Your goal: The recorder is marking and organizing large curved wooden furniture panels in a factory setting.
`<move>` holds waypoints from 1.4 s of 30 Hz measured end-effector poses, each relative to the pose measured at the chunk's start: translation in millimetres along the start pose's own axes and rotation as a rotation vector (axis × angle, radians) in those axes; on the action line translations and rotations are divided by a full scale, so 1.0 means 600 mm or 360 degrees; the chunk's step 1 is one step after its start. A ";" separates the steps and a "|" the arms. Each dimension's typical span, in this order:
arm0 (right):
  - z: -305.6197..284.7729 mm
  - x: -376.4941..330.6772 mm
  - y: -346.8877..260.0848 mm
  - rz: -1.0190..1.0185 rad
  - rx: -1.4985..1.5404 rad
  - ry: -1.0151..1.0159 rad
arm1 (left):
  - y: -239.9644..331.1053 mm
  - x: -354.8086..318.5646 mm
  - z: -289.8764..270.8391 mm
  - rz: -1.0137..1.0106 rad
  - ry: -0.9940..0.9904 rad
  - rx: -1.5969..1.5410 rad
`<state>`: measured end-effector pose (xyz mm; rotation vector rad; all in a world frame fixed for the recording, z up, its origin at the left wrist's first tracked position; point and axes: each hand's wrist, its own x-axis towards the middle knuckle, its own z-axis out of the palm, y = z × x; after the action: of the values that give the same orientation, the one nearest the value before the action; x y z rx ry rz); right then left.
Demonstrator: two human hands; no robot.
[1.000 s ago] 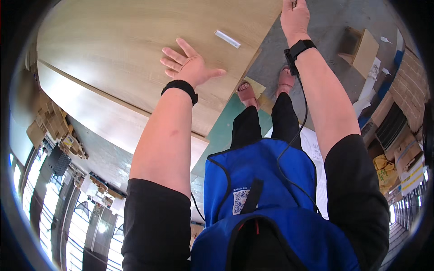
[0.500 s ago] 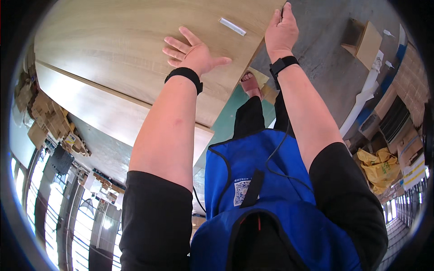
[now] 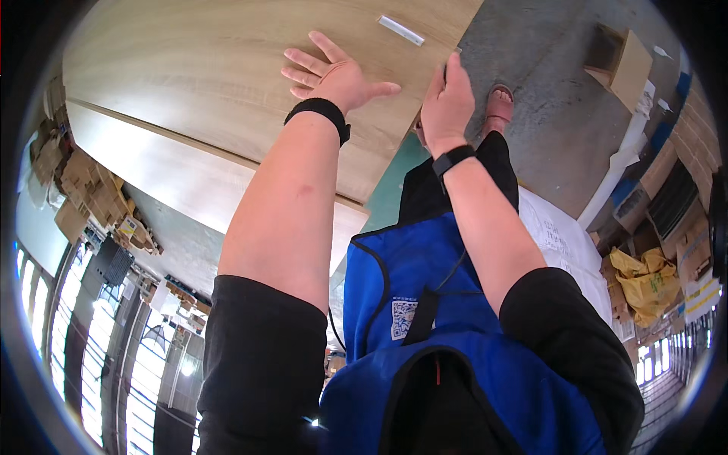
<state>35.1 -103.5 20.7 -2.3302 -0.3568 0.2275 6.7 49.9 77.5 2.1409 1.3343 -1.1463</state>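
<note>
A large wood-grain board [image 3: 197, 61] fills the upper left of the head view. My left hand [image 3: 338, 82] is open on it, palm down with fingers and thumb spread. My right hand [image 3: 447, 106] is closed at the board's right edge, thumb and fingers pointing away from me. A small tip shows past its fingertips, but what it holds is mostly hidden. Farther off on the board lies a short white strip [image 3: 400, 30]. Along the board's near side, a dark groove separates it from a paler panel [image 3: 167, 167].
My sandalled foot [image 3: 498, 106] stands on the grey floor right of the board. Beyond it sits a small wooden box piece [image 3: 622, 68]. White sheeting [image 3: 561, 235] lies beside my leg. A yellow bag [image 3: 644, 284] and cardboard stand at right; cardboard boxes [image 3: 83, 182] are stacked at left.
My right hand has drawn back toward me along the board's edge. One foot has stepped out to the right, and white sheeting has come into view. The left hand stays spread on the board.
</note>
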 end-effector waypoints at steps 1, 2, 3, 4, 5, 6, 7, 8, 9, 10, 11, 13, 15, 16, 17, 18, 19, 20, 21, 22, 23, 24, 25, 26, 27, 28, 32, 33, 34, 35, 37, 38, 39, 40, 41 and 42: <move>0.000 -0.020 -0.006 -0.0018 0.0051 -0.0034 | -0.006 -0.001 -0.001 0.0018 0.0028 0.0043; -0.001 -0.042 -0.005 -0.0017 0.0054 -0.0034 | -0.006 -0.001 0.000 0.0017 0.0031 0.0046; -0.003 -0.065 -0.006 0.0010 0.0110 -0.0121 | -0.006 0.000 0.000 0.0007 0.0029 0.0050; -0.006 -0.089 -0.005 0.0038 0.0162 -0.0208 | -0.005 0.001 0.003 0.0000 0.0025 0.0054; -0.011 -0.110 -0.007 0.0023 0.0190 -0.0263 | -0.003 0.001 0.002 0.0000 0.0031 0.0055; -0.018 -0.133 -0.009 0.0006 0.0218 -0.0318 | -0.001 -0.001 0.002 -0.0019 0.0014 0.0053; -0.021 -0.157 -0.005 0.0004 0.0265 -0.0426 | 0.004 -0.002 -0.004 -0.0029 0.0007 0.0053; -0.025 -0.187 0.003 0.0006 0.0303 -0.0531 | 0.010 -0.003 -0.006 -0.0011 0.0016 0.0052; -0.034 -0.219 0.008 -0.0027 0.0315 -0.0633 | 0.010 -0.003 -0.005 -0.0054 -0.0015 0.0046; -0.045 -0.245 0.010 -0.0061 0.0323 -0.0733 | 0.011 -0.005 -0.006 -0.0095 -0.0045 0.0038; -0.053 -0.260 0.014 -0.0070 0.0319 -0.0723 | 0.009 -0.006 -0.006 -0.0098 -0.0045 0.0018; -0.069 -0.265 0.023 -0.0043 0.0278 -0.0757 | 0.009 -0.006 -0.007 -0.0096 -0.0042 0.0037; -0.069 -0.241 0.036 0.0215 0.0323 -0.0717 | 0.010 -0.004 -0.008 -0.0092 -0.0044 0.0053; -0.068 -0.220 0.034 0.0479 0.0387 -0.0689 | 0.007 -0.004 -0.011 -0.0105 -0.0069 0.0036; -0.067 -0.190 0.028 0.0520 0.0404 -0.0618 | 0.003 -0.004 -0.012 -0.0124 -0.0101 0.0020; -0.070 -0.159 0.024 0.0613 0.0452 -0.0709 | 0.000 -0.004 -0.013 -0.0129 -0.0099 0.0014; -0.064 -0.140 0.021 0.0711 0.0565 -0.0630 | 0.003 -0.004 -0.014 -0.0116 -0.0105 0.0028; -0.058 -0.129 0.018 0.0809 0.0680 -0.0551 | 0.006 -0.004 -0.015 -0.0106 -0.0110 0.0044; -0.054 -0.123 0.011 0.0808 0.0677 -0.0550 | 0.007 -0.005 -0.016 -0.0104 -0.0111 0.0041; -0.048 -0.120 0.007 0.0818 0.0734 -0.0549 | 0.008 -0.006 -0.018 -0.0090 -0.0116 0.0024; -0.044 -0.116 0.005 0.0829 0.0791 -0.0549 | 0.010 -0.007 -0.018 -0.0076 -0.0121 0.0007; -0.041 -0.112 0.007 0.0828 0.0789 -0.0547 | 0.011 -0.006 -0.017 -0.0074 -0.0121 0.0006; -0.036 -0.109 0.011 0.0790 0.0699 -0.0573 | 0.011 -0.006 -0.017 -0.0075 -0.0110 -0.0002; -0.031 -0.104 0.015 0.0751 0.0608 -0.0597 | 0.010 -0.005 -0.017 -0.0076 -0.0098 -0.0011; -0.026 -0.097 0.021 0.0748 0.0611 -0.0595 | 0.008 -0.006 -0.017 -0.0075 -0.0094 -0.0010; -0.024 -0.084 0.026 0.0854 0.0710 -0.0550 | 0.009 -0.005 -0.017 -0.0087 -0.0088 -0.0016; -0.031 -0.031 0.029 0.0816 0.0735 -0.0366 | 0.011 -0.005 -0.015 -0.0125 -0.0077 -0.0019; -0.031 -0.018 0.030 0.0797 0.0731 -0.0348 | 0.010 -0.005 -0.016 -0.0124 -0.0103 -0.0022; -0.029 -0.009 0.035 0.0782 0.0802 -0.0281 | 0.009 -0.004 -0.014 -0.0104 -0.0094 -0.0030; -0.028 -0.001 0.038 0.0765 0.0873 -0.0214 | 0.009 -0.003 -0.012 -0.0115 -0.0099 -0.0033; -0.023 0.001 0.036 0.0641 0.0728 -0.0103 | 0.012 -0.006 -0.018 -0.0133 -0.0118 -0.0021; -0.023 -0.001 0.029 0.0533 0.0590 -0.0019 | 0.009 -0.006 -0.018 -0.0120 -0.0105 -0.0033; -0.030 -0.005 0.024 0.0500 0.0489 -0.0168 | 0.005 -0.003 -0.017 -0.0136 -0.0110 -0.0020; -0.029 0.000 0.029 0.0484 0.0481 -0.0145 | 0.011 -0.005 -0.019 -0.0143 -0.0116 -0.0006; -0.022 -0.002 0.036 0.0335 0.0381 -0.0124 | 0.016 -0.007 -0.021 -0.0160 -0.0123 0.0017; -0.017 0.000 0.047 0.0189 0.0282 -0.0103 | 0.021 -0.008 -0.024 -0.0147 -0.0115 0.0013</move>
<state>42.9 -129.3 7.6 -2.1746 -0.2208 0.3778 22.6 50.7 88.7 2.0422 1.4110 -1.2541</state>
